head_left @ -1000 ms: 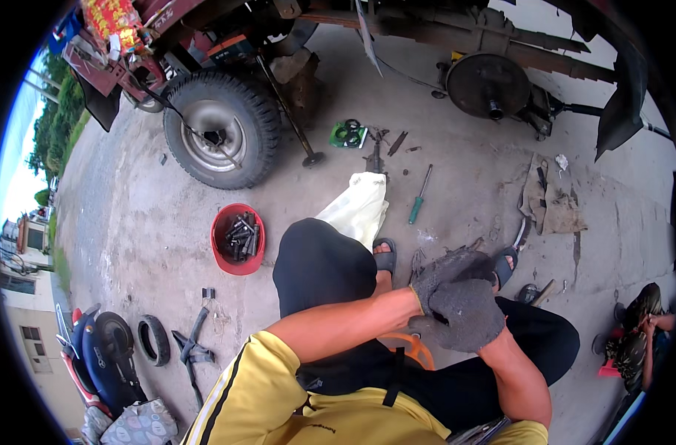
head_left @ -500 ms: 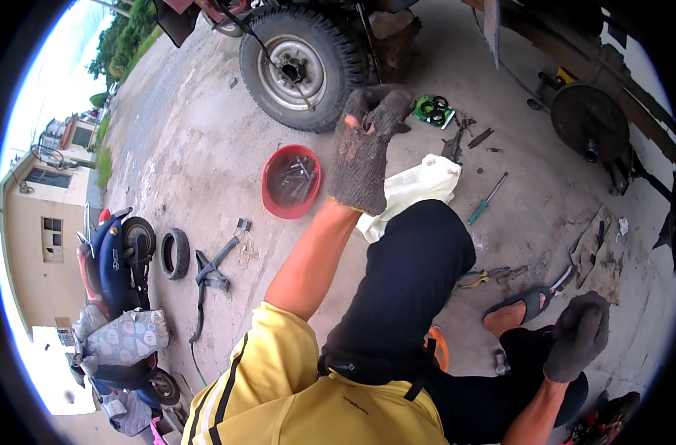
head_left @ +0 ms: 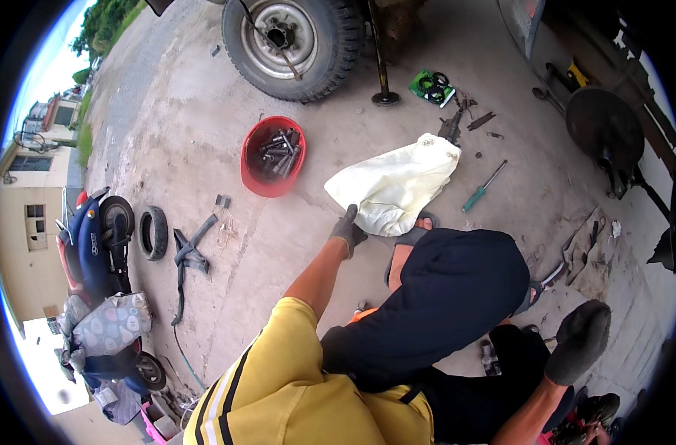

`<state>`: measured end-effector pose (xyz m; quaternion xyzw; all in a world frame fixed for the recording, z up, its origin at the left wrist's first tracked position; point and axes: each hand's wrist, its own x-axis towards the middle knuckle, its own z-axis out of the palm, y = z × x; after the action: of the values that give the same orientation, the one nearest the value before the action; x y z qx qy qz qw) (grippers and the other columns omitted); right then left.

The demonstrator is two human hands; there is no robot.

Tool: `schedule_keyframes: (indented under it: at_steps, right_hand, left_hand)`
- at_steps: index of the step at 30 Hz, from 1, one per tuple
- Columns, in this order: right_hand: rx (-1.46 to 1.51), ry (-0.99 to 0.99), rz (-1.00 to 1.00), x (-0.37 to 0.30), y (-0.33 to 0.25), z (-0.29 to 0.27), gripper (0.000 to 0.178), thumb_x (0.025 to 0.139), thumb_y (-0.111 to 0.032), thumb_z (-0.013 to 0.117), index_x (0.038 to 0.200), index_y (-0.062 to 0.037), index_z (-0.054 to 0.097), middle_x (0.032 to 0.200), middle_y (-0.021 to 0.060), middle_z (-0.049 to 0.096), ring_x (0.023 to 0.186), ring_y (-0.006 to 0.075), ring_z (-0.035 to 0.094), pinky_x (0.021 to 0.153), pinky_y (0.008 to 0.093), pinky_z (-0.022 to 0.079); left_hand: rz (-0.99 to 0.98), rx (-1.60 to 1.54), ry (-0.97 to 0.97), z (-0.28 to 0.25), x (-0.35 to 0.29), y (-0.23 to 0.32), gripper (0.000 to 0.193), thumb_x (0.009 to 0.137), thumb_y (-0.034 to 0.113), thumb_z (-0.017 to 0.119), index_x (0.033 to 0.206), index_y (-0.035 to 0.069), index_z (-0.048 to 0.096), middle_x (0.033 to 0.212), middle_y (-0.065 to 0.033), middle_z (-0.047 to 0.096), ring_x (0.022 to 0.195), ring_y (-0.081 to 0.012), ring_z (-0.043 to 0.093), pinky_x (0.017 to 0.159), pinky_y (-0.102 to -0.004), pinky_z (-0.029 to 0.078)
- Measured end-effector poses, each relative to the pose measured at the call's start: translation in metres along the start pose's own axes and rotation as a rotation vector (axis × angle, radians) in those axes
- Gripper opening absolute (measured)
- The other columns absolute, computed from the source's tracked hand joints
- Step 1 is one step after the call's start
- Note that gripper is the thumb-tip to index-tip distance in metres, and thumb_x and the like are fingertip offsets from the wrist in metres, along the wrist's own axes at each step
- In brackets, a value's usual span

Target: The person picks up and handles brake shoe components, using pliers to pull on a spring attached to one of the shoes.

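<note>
A person in a yellow shirt with dark stripes and dark trousers sits low on a rough, stained concrete floor outdoors, seen from above. The left hand (head_left: 348, 231), in a grey knit glove, reaches forward and pinches the near edge of a crumpled pale cream plastic bag (head_left: 394, 185) that lies on the floor just ahead of a sandalled foot. The right hand (head_left: 579, 339), also in a dark grey glove, hangs loosely curled and holds nothing, off to the right beside the knee. Beyond the left hand and slightly to its left sits a round red plastic bowl (head_left: 273, 165) filled with dark, greasy metal bolts and parts. Farther ahead stands a large vehicle wheel (head_left: 292, 43) with a thick rubber tyre and a dusty metal rim. To the right of the bag lies a screwdriver with a green handle (head_left: 483, 187). Far left of the hand a small bare tyre (head_left: 152, 232) lies near a parked blue scooter (head_left: 97, 252).
</note>
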<state>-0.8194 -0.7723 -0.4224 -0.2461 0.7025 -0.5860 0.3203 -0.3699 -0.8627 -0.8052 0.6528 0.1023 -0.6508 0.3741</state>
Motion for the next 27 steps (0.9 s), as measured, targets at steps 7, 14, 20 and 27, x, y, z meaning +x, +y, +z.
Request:
schedule_keyframes:
  at_steps: [7,14,20,27]
  right_hand:
    - [-0.051,-0.022,-0.026,0.002,0.002,0.003,0.035,0.101,-0.039,0.051,0.092,-0.0060,0.057,0.068,-0.0016,0.047,0.055,0.0076,0.043,0.048,0.0220,0.029]
    - [0.014,-0.096,0.011,-0.001,-0.002,0.000,0.035,0.101,-0.040,0.052,0.092,-0.0066,0.055,0.068,-0.0013,0.048,0.053,0.0068,0.043,0.045,0.0216,0.029]
    - [-0.030,-0.009,-0.044,0.005,-0.003,-0.006,0.034,0.101,-0.041,0.053,0.092,-0.0075,0.055,0.067,-0.0009,0.048,0.052,0.0073,0.042,0.045,0.0221,0.029]
    - [0.193,-0.052,0.005,0.004,-0.014,-0.010,0.034,0.101,-0.040,0.054,0.094,-0.0068,0.056,0.068,-0.0006,0.048,0.053,0.0076,0.042,0.045,0.0224,0.029]
  left_hand:
    - [0.108,0.094,-0.145,-0.014,0.043,-0.012,0.052,0.095,0.035,0.060,0.134,0.003,0.048,0.130,-0.0166,0.056,0.112,-0.0324,0.059,0.094,-0.0470,0.051]
    - [0.498,1.006,-0.184,-0.047,0.099,-0.012,0.036,0.087,0.025,0.062,0.113,0.001,0.060,0.103,-0.0178,0.066,0.088,-0.0318,0.065,0.076,-0.0420,0.056]
    - [0.959,1.171,-0.161,-0.050,0.081,-0.008,0.020,0.094,0.017,0.053,0.103,0.000,0.061,0.084,-0.0157,0.066,0.066,-0.0278,0.066,0.058,-0.0394,0.058]
    - [1.001,0.817,-0.408,0.023,-0.074,0.042,0.021,0.094,0.018,0.054,0.100,-0.003,0.057,0.079,-0.0154,0.063,0.059,-0.0237,0.065,0.052,-0.0366,0.057]
